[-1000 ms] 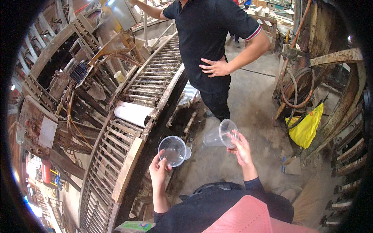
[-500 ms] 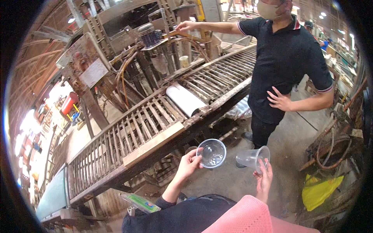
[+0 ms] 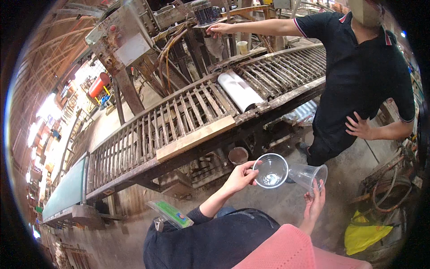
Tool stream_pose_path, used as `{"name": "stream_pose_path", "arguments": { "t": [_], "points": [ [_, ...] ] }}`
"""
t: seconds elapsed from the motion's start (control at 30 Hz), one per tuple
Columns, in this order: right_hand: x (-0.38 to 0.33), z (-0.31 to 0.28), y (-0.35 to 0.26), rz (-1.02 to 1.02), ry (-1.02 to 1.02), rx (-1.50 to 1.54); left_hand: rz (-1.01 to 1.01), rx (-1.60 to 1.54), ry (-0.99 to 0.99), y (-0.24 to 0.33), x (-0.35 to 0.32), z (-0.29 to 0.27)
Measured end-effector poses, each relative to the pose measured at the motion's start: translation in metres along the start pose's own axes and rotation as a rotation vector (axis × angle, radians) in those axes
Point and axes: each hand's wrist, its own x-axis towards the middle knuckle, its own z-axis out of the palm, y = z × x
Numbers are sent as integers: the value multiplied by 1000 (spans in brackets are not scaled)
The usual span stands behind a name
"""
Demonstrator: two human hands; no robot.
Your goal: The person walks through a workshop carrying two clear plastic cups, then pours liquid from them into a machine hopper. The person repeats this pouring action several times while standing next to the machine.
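My left hand [image 3: 242, 176] pinches the rim of a clear plastic bowl [image 3: 272, 171], whose round mouth faces up toward me. Just right of it, a clear tapered plastic cup [image 3: 304, 174] is tilted with its wide mouth to the right. The fingers of my right hand [image 3: 315, 201] grip that cup at its wide end. The cup's narrow end comes close to the bowl's right edge; whether they touch I cannot tell. Both pieces look see-through, and I make out nothing inside the cup.
A slatted roller conveyor [image 3: 179, 119] crosses beyond my hands, with a wooden board [image 3: 197, 138] along its edge and a white roller [image 3: 241, 91]. A co-worker in a dark shirt [image 3: 358, 67] stands at right, one arm stretched leftward. A yellow bag [image 3: 365, 233] lies on the floor.
My view has swung left, so the conveyor and co-worker appear farther right. Bowl and cup have come closer together. Both hands keep their hold.
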Motion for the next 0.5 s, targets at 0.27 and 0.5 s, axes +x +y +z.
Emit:
{"name": "stream_pose_path", "arguments": {
  "t": [0.27,0.5],
  "points": [
    [-8,6,-2,18,-2,-10,-2,-5,-23,-4,-10,1],
    [-13,16,0,32,-80,-41,-23,-22,36,-10,-24,-6]
  ]
}}
